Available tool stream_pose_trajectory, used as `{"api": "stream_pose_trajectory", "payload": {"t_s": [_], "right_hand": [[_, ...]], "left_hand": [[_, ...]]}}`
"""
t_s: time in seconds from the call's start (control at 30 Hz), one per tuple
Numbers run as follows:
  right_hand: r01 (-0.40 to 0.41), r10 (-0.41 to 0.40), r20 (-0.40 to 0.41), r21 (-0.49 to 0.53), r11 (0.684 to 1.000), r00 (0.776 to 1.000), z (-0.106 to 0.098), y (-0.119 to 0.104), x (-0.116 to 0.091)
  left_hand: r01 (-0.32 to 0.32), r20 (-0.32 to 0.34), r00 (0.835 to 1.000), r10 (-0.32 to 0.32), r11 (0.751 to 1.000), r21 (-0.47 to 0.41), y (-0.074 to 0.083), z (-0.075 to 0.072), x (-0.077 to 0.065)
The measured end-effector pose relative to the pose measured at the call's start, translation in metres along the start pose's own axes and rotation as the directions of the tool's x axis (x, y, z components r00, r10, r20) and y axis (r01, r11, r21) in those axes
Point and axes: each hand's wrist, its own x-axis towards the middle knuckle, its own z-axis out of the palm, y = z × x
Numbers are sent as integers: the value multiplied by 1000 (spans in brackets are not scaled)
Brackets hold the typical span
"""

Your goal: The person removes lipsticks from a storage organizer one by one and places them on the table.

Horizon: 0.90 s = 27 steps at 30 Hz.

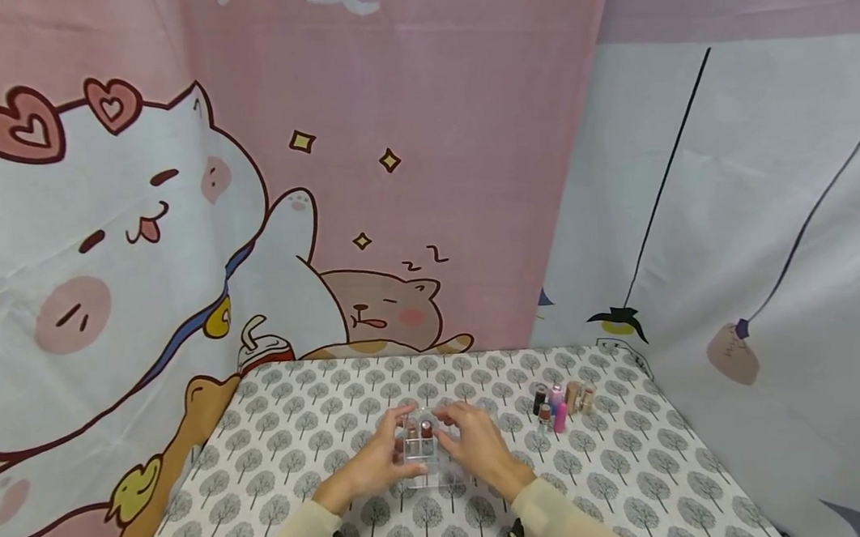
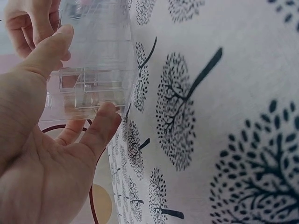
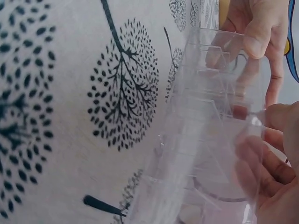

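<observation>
A clear plastic divided organizer [image 1: 422, 468] stands on the tree-print cloth between both hands. My left hand [image 1: 374, 464] grips its left side, thumb along the near part and fingers farther back; in the left wrist view the fingers [image 2: 100, 128] press the clear wall. Two small brown-red capped cosmetics stand in the far compartments, one at left [image 1: 413, 432] and one at right [image 1: 427, 428]. Beside the right one, my right hand [image 1: 477, 443] has bent fingers and thumb at the organizer's far right. Whether they pinch anything is unclear through the plastic [image 3: 205, 135].
Right of the hands stands a group of small cosmetics: a black tube [image 1: 539, 401], a bright pink tube [image 1: 560, 418], a purple one [image 1: 556, 395], a tan one [image 1: 571, 396] and others. Printed curtains [image 1: 469, 177] hang behind the table [image 1: 292, 422].
</observation>
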Motion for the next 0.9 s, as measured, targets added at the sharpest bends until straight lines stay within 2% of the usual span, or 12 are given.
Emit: {"api": "stream_pose_trajectory", "payload": {"t_s": [0.5, 0.73, 0.9], "right_hand": [[-40, 40, 11, -7, 999, 999, 14, -3, 1], [-42, 40, -25, -72, 997, 999, 18, -5, 0], [-45, 42, -45, -74, 996, 998, 23, -5, 1]], "left_hand": [[-15, -7, 1000, 15, 1000, 27, 0, 0, 1], [13, 0, 1000, -13, 999, 33, 1, 0, 2], [8, 0, 1000, -8, 999, 34, -2, 0, 2]]}}
